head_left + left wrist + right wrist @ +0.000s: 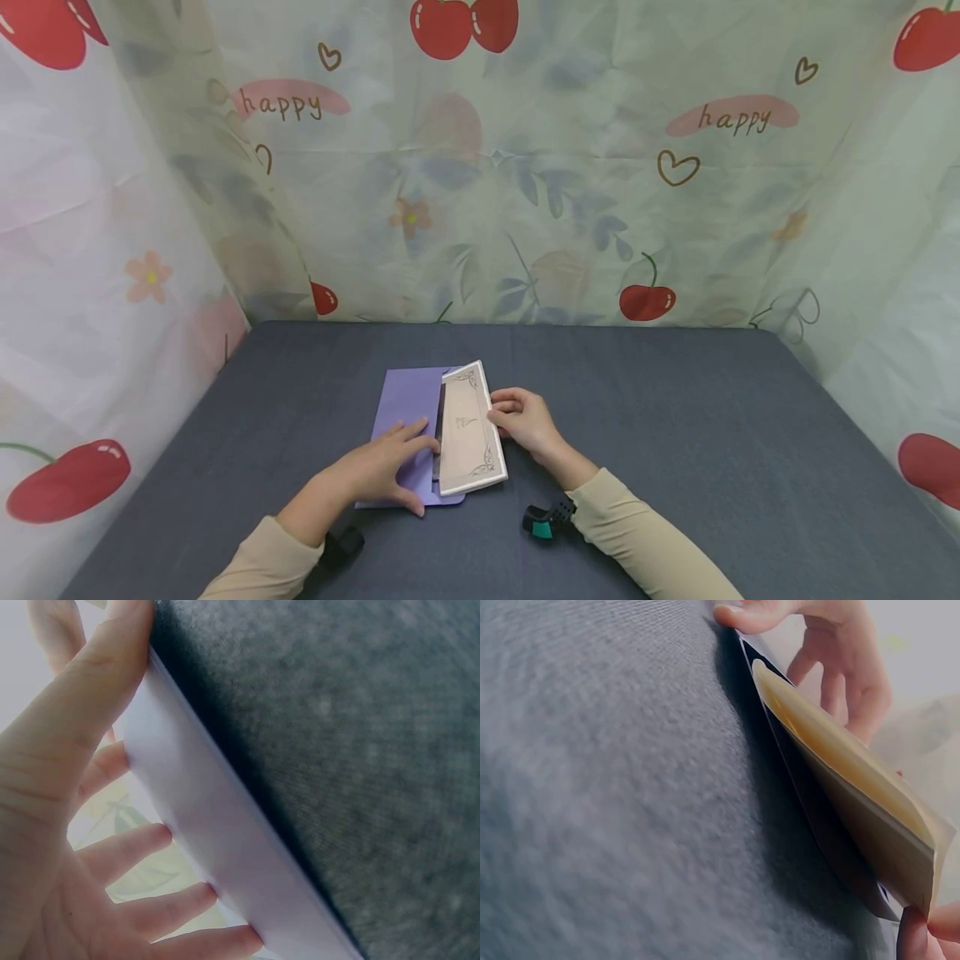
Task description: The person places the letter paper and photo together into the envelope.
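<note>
A flat purple sleeve [405, 396] lies on the dark table. Partway into its right side sits a cream card [465, 433] with a white border and scrollwork corners, tilted and raised along its right edge. The right wrist view shows the card [870, 825] as folded, with a gap between its layers. My left hand [378, 467] rests on the sleeve with fingers spread, its thumb near the lower edge. In the left wrist view, fingertips touch the sleeve's [202, 780] side. My right hand [528, 421] pinches the card's right edge between thumb and fingers.
A dark grey cloth [675, 433] covers the table. Behind and at both sides hangs a pale curtain [510, 108] printed with cherries and flowers. Black wrist devices [543, 521] show under both sleeve cuffs.
</note>
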`<state>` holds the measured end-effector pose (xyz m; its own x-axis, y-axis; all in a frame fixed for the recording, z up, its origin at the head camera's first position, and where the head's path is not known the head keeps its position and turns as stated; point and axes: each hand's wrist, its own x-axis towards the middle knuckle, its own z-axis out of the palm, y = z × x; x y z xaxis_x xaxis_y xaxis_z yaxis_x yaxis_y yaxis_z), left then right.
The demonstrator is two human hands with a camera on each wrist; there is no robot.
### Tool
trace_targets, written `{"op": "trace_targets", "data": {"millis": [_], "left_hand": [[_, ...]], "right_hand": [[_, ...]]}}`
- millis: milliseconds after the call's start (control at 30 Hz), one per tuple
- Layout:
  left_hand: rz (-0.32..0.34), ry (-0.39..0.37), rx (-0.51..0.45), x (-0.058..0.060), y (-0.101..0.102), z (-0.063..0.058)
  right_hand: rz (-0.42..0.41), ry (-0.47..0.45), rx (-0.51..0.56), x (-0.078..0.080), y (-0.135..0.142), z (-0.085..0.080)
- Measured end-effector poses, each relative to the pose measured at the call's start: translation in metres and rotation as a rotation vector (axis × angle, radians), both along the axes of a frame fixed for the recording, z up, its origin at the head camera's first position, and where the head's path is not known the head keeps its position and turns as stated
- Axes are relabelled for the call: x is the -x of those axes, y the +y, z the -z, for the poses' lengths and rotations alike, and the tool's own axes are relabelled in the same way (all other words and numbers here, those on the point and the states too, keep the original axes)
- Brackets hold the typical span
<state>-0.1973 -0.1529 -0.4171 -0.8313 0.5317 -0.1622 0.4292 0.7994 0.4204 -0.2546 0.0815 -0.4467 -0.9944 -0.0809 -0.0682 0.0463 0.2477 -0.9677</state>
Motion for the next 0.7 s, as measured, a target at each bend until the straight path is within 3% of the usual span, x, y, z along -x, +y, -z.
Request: {"op": "trace_targets", "data": {"millis": [700], "left_hand": [[-0.01,-0.011,0.008,0.0005,0.0007,0.0001]], "right_hand": [[-0.008,0.025,0.001,-0.0065,-0.0091,0.0037]]}}
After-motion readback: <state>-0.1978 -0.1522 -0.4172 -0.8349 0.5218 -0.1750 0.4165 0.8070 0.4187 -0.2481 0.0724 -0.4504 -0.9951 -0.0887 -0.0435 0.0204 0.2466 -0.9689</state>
